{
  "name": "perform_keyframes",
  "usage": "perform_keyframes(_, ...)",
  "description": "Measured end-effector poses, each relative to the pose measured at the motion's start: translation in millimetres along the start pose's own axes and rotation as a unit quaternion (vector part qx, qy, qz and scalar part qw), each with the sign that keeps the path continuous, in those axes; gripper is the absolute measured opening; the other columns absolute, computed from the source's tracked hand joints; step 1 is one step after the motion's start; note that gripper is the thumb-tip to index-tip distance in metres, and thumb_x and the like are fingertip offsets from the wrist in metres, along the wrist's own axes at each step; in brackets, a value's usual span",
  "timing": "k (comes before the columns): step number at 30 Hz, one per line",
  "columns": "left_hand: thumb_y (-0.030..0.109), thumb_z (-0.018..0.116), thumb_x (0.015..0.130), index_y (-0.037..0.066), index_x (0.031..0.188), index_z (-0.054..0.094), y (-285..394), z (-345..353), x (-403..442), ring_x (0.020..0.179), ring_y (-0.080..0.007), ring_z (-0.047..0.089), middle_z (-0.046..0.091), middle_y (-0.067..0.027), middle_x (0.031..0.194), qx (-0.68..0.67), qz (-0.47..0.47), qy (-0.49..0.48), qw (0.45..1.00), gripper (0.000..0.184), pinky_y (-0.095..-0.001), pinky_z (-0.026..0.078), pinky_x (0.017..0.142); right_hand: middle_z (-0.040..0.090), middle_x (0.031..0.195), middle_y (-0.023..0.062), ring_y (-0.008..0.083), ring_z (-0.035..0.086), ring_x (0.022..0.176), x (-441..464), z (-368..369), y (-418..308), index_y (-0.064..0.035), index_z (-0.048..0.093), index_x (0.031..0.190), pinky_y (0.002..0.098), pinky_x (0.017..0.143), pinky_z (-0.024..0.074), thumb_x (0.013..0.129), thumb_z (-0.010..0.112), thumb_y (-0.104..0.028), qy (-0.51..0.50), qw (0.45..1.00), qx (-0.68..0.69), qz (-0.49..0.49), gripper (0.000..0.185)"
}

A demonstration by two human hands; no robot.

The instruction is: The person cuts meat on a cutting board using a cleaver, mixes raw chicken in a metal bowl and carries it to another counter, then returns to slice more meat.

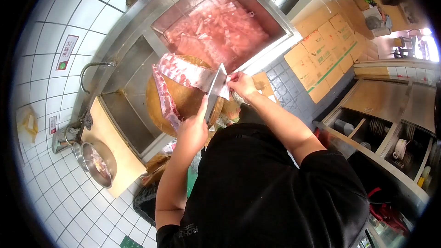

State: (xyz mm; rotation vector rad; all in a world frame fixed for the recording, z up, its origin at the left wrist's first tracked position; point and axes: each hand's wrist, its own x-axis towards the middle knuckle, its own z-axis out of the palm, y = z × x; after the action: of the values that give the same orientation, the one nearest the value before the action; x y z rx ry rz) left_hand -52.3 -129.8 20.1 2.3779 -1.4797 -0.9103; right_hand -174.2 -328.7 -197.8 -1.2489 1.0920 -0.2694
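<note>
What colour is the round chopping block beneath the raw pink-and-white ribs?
The round chopping block is yellowish brown, shown best in the head view.

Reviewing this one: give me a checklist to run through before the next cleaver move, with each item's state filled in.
1. Cleaver gripped: ok, in the left hand.
2. Rib rack supported: ok, it lies across the chopping block.
3. Right hand well clear of the blade: not ok in my judgement; its fingers pinch the meat's end close beside it.
4. Blade touching the meat: cannot tell from this angle.
5. Meat pieces contained: ok, inside the sink.
</note>
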Motion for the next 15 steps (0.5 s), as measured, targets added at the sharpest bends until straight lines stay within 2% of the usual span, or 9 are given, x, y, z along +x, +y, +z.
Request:
perform_keyframes(3, 0.002, 0.059, 0.091, 0.021, 0.164, 0.024, 4, -2, 1, 0.074, -0.045, 0.066, 0.065, -0.0271, 0.079, 0.03, 0.008, 0.005, 0.999, 0.083, -0.0532, 0.051, 0.071, 0.075, 0.086, 0.0147, 0.0195, 0.073, 0.076, 4, 2, 2, 0.0021, 0.069, 0.094, 0.0336, 0.073, 0.0593, 0.077, 0.08, -0.016, 0.004, 1.0, -0.025, 0.003, 0.027)
perform_keyframes(7, 0.001, 0.059, 0.088, 0.019, 0.162, 0.031, -1, 1, -12, 0.068, -0.0424, 0.066, 0.065, -0.0223, 0.072, -0.009, 0.004, 0.053, 0.999, 0.081, -0.0539, 0.051, 0.067, 0.075, 0.085, 0.0132, 0.0194, 0.074, 0.08, -7, 12, -13, 0.0001, 0.071, 0.093, 0.0334, 0.077, 0.0585, 0.078, 0.08, -0.018, 0.028, 0.994, -0.101, -0.021, 0.025)
perform_keyframes(8, 0.001, 0.059, 0.089, 0.019, 0.162, 0.031, -1, -2, -18, 0.068, -0.0426, 0.066, 0.065, -0.0227, 0.073, -0.001, -0.009, 0.048, 0.999, 0.081, -0.0538, 0.051, 0.067, 0.075, 0.086, 0.0145, 0.0224, 0.074, 0.081, -7, 17, -9, 0.0009, 0.07, 0.095, 0.0343, 0.078, 0.0583, 0.078, 0.08, -0.02, 0.012, 0.996, -0.084, -0.009, 0.029)
perform_keyframes(11, 0.001, 0.057, 0.089, 0.02, 0.162, 0.032, -8, -5, -41, 0.069, -0.0426, 0.066, 0.065, -0.0232, 0.078, 0.023, -0.025, 0.044, 0.998, 0.079, -0.0532, 0.051, 0.066, 0.074, 0.083, 0.0152, 0.0228, 0.073, 0.078, -36, 37, -21, 0.0017, 0.069, 0.098, 0.0353, 0.073, 0.0586, 0.08, 0.079, -0.018, -0.037, 0.995, 0.069, 0.066, 0.029)
perform_keyframes(12, 0.001, 0.057, 0.09, 0.021, 0.162, 0.033, -13, -5, -47, 0.069, -0.0426, 0.066, 0.066, -0.0232, 0.08, 0.032, -0.027, 0.047, 0.998, 0.078, -0.053, 0.051, 0.066, 0.073, 0.082, 0.0147, 0.0201, 0.072, 0.071, -43, 42, -21, 0.0025, 0.067, 0.097, 0.0349, 0.064, 0.0576, 0.082, 0.079, -0.013, -0.029, 0.997, 0.033, 0.067, 0.025)
perform_keyframes(15, 0.002, 0.058, 0.092, 0.021, 0.162, 0.032, -34, -2, -57, 0.072, -0.0445, 0.066, 0.066, -0.0269, 0.083, 0.053, -0.04, 0.029, 0.997, 0.077, -0.0508, 0.051, 0.067, 0.072, 0.084, 0.0136, 0.0161, 0.07, 0.068, -52, 42, 0, 0.0031, 0.064, 0.098, 0.0322, 0.061, 0.0564, 0.082, 0.078, -0.008, 0.054, 0.997, -0.041, 0.043, 0.024)
